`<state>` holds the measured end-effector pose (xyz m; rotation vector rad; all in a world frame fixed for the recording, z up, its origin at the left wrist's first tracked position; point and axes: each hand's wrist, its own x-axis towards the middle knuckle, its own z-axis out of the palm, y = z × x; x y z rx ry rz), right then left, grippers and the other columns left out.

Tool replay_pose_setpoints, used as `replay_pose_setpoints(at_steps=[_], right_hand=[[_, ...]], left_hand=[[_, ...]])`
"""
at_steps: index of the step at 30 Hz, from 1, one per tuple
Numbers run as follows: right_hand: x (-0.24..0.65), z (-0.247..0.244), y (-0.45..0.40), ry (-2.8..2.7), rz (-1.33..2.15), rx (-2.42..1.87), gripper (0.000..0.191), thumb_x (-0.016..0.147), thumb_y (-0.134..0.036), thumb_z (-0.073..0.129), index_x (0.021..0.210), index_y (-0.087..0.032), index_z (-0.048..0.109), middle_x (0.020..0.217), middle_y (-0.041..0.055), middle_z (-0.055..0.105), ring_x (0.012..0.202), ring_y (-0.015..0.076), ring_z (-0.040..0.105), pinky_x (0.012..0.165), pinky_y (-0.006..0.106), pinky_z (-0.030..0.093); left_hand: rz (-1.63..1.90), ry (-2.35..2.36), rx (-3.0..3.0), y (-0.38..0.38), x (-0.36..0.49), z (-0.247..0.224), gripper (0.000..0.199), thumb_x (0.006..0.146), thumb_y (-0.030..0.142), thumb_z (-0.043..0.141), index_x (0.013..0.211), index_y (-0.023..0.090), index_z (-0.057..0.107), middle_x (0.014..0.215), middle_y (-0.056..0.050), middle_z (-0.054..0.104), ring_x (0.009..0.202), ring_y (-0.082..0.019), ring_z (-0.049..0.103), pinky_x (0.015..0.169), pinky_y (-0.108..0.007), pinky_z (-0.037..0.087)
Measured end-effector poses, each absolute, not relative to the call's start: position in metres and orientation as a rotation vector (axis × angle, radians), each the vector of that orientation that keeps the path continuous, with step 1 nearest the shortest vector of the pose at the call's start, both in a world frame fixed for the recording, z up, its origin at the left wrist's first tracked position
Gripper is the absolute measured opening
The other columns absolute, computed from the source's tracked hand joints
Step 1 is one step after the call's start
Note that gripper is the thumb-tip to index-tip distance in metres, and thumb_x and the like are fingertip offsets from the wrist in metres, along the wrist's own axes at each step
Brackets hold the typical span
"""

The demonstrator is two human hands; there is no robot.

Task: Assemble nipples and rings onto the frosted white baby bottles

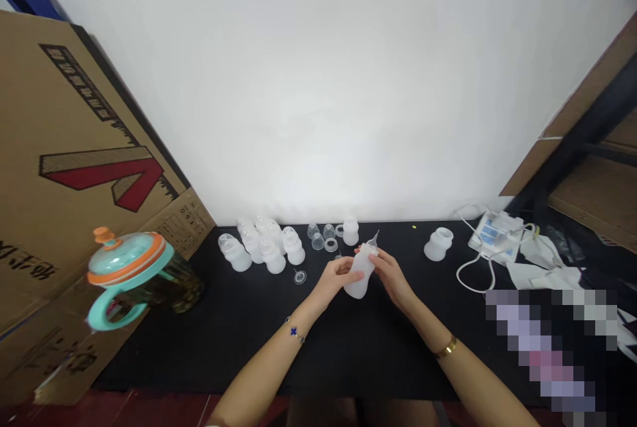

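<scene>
A white baby bottle is tilted between my hands, with a clear nipple sticking up from its neck. My left hand is closed around the bottle's body. At the neck, just below the nipple, my right hand's fingers press on the white collar. A loose clear nipple lies left of my left hand. Behind it are several clear caps, a white ring and a bottle without a top. Part of another small piece is hidden behind my left hand.
Several capped bottles cluster at the back left. An open bottle body stands to the right. A lidded mug and cardboard box are at far left. A white device with cables sits right, before a white wall.
</scene>
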<state>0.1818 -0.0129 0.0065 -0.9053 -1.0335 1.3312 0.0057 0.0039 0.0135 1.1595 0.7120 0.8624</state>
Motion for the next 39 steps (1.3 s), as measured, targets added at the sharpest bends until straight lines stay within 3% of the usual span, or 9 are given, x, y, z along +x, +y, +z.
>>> replay_pose_setpoints(at_steps=[6, 22, 29, 39], right_hand=[[0.180, 0.009, -0.014, -1.024, 1.357, -0.866, 0.043, 0.081, -0.054, 0.074, 0.110, -0.023, 0.077, 0.109, 0.0094, 0.075, 0.105, 0.0319, 0.066, 0.091, 0.044, 0.048], [0.182, 0.008, -0.013, -1.010, 1.386, -0.880, 0.040, 0.082, -0.054, 0.073, 0.107, -0.023, 0.078, 0.109, 0.0091, 0.075, 0.103, 0.0321, 0.066, 0.089, 0.044, 0.049], [0.183, 0.001, -0.010, -1.027, 1.345, -0.911, 0.037, 0.082, -0.049, 0.075, 0.110, -0.024, 0.076, 0.111, 0.0081, 0.074, 0.102, 0.0310, 0.066, 0.087, 0.041, 0.049], [0.181, 0.004, -0.013, -0.974, 1.392, -0.872, 0.042, 0.083, -0.057, 0.071, 0.105, -0.022, 0.077, 0.112, 0.0098, 0.075, 0.105, 0.0325, 0.066, 0.091, 0.044, 0.050]], left_hand=[[0.766, 0.646, 1.010, 0.004, 0.003, 0.012, 0.044, 0.076, 0.040, 0.080, 0.109, 0.012, 0.075, 0.097, -0.010, 0.074, 0.082, -0.018, 0.065, 0.073, -0.024, 0.044], [0.738, 0.693, 1.069, 0.004, 0.002, 0.015, 0.050, 0.072, 0.046, 0.082, 0.109, 0.014, 0.074, 0.097, -0.009, 0.073, 0.086, -0.021, 0.066, 0.075, -0.027, 0.045], [0.875, 0.736, 1.207, 0.004, 0.007, 0.018, 0.047, 0.064, 0.043, 0.088, 0.097, 0.013, 0.075, 0.093, -0.009, 0.075, 0.085, -0.023, 0.066, 0.081, -0.031, 0.046], [0.685, 0.688, 1.043, 0.003, 0.002, 0.017, 0.049, 0.073, 0.046, 0.081, 0.110, 0.014, 0.075, 0.097, -0.010, 0.073, 0.087, -0.021, 0.066, 0.075, -0.027, 0.046]])
